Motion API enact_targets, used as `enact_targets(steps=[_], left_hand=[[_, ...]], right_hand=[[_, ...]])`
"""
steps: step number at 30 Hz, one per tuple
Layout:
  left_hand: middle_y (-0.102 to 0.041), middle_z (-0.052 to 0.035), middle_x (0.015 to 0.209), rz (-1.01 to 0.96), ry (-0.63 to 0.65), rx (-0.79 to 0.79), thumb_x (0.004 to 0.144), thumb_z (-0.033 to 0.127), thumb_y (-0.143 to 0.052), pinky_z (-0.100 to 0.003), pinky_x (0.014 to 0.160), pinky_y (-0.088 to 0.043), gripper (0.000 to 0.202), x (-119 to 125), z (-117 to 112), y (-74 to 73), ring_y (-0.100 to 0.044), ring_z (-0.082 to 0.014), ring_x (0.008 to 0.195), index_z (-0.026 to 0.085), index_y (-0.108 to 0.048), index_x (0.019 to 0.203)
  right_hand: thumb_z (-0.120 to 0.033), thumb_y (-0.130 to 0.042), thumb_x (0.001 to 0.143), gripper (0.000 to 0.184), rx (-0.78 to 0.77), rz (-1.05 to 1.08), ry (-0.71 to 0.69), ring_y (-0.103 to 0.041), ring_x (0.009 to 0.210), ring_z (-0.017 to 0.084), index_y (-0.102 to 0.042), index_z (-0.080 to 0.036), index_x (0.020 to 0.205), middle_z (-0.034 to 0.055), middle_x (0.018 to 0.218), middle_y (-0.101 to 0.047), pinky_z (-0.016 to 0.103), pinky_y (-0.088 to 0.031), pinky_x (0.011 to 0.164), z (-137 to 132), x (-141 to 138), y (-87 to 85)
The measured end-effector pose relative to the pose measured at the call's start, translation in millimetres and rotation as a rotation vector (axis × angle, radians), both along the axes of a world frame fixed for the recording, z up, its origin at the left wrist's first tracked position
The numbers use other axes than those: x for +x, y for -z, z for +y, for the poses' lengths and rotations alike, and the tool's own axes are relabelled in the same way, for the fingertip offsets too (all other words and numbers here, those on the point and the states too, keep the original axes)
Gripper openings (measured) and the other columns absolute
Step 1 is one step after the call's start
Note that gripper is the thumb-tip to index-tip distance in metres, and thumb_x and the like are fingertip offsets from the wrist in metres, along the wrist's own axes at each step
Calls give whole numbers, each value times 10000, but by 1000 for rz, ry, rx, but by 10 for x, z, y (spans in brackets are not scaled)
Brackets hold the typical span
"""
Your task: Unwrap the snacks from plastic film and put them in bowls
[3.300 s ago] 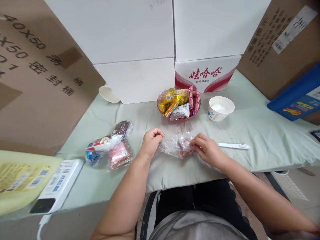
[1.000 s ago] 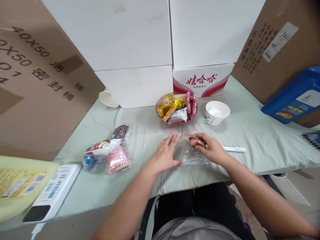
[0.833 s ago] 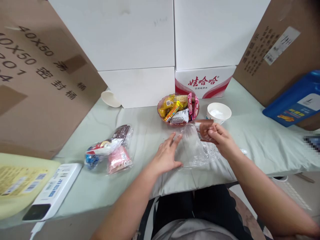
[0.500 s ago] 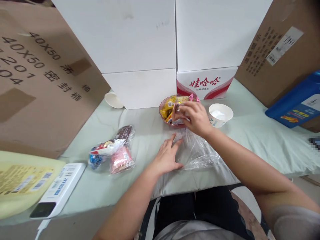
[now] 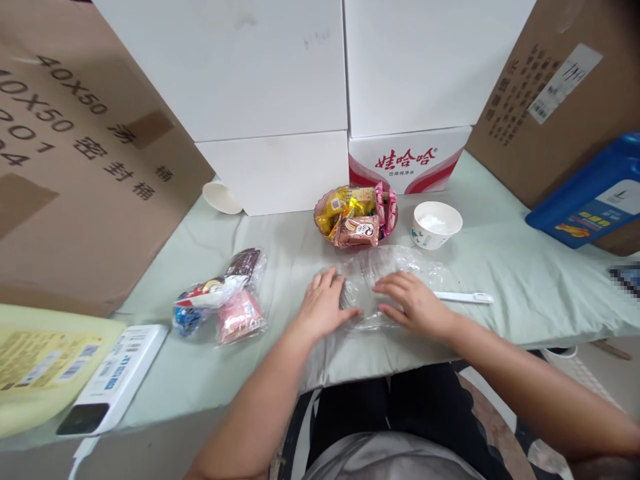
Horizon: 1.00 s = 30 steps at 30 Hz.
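A clear plastic bag (image 5: 369, 273) lies flattened on the cloth in front of me. My left hand (image 5: 323, 303) rests at the bag's left edge, fingers apart and holding nothing. On its right part lies my right hand (image 5: 407, 300), its fingers stretched out over the plastic. Just beyond the bag, a pinkish clear bowl (image 5: 321, 230) holds several wrapped snacks. A brown snack packet (image 5: 359, 231) sits at the front of that bowl, with yellow packets and pink ones (image 5: 385, 208) behind it. From beside my right hand a white plastic stick (image 5: 473, 297) sticks out to the right.
A paper cup (image 5: 436, 227) with something white inside stands right of the bowl; another cup (image 5: 223, 198) lies tipped at back left. Wrapped packages (image 5: 240, 316) and a white power strip (image 5: 115, 380) lie left. White boxes (image 5: 280, 173), cartons and a blue bottle (image 5: 585, 200) surround the table.
My right hand has let go of the brown snack packet in the bowl and come back down onto the plastic bag. The white stick has come into sight. My left hand has hardly moved.
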<state>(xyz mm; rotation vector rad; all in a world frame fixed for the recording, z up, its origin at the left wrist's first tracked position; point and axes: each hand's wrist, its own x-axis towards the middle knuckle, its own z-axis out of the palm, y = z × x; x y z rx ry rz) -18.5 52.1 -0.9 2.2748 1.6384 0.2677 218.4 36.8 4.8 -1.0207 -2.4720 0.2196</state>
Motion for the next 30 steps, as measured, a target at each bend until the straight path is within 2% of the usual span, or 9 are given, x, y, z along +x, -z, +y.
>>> enact_targets(steps=[4,6,8,10,13,15,19,25,30], left_hand=[[-520,-194,1289,-22,-272,143,802,454,-657,-503,1038,-402,516,-102,96,25,-468,-369,1220,115,-605,1188],[-545,-155,1207,-137,-299,233,789,360,-675,-453,1012,-435,393,-114,116,-5,-518,-318,1159,145,-634,1115],[-579,-106,1109,-316,-132,225,815,312,-643,-386,964,-473,249,-80,80,-66,-572,-248,1060,174,-654,1022],[-615,-71,1056,-429,197,58,818,341,-659,-350,942,-487,220,-18,-24,-132,-593,-211,1010,198,-657,985],[-630,-61,1125,-304,493,-162,670,381,-810,-402,1000,-461,426,39,-283,-175,-556,-252,1115,232,-652,1037],[-606,-70,1195,-171,439,-130,651,326,-823,-451,1024,-444,427,2,-485,-152,-516,-282,1180,235,-646,1028],[-612,-68,1209,-126,290,-4,801,180,-604,-443,1014,-467,142,-247,-856,-78,-525,-262,1195,230,-636,931],[-703,-44,1082,-278,105,-61,840,215,-493,-378,934,-526,166,-615,-1177,-91,-646,-228,1066,244,-643,908],[-706,-19,829,-519,-220,-152,843,344,-551,-295,727,-544,182,-613,-1124,-115,-694,-184,773,217,-599,965]], right_hand=[[-475,-577,903,502,-73,-145,-21,-428,1330,319,-563,-179,1309,155,1399,-528,539,-366,1067,-472,253,276],[-461,-597,891,524,-80,-128,39,-403,1351,312,-535,-197,1340,145,1417,-513,531,-358,1073,-622,339,331],[-447,-621,874,564,-63,-85,131,-417,1332,310,-499,-208,1370,141,1397,-525,522,-371,1053,-711,387,330],[-471,-662,834,655,-43,-60,233,-455,1274,324,-461,-198,1394,151,1363,-543,519,-385,1018,-757,412,294],[-491,-707,785,701,-70,-94,346,-549,1072,318,-482,-172,1367,142,1155,-641,488,-418,910,-802,456,221],[-437,-697,807,516,-107,-136,354,-573,920,282,-584,-176,1238,100,955,-672,451,-415,840,-842,507,172],[-262,-612,870,87,-149,-110,237,-562,801,218,-672,-201,882,49,776,-635,425,-401,831,-941,634,95],[-210,-554,896,81,-380,327,29,-607,1036,211,-627,-222,865,60,946,-668,387,-510,880,-1047,735,129],[-242,-547,907,230,-442,529,172,-654,1028,196,-585,-229,1133,87,1088,-678,363,-557,862,-1053,664,201]])
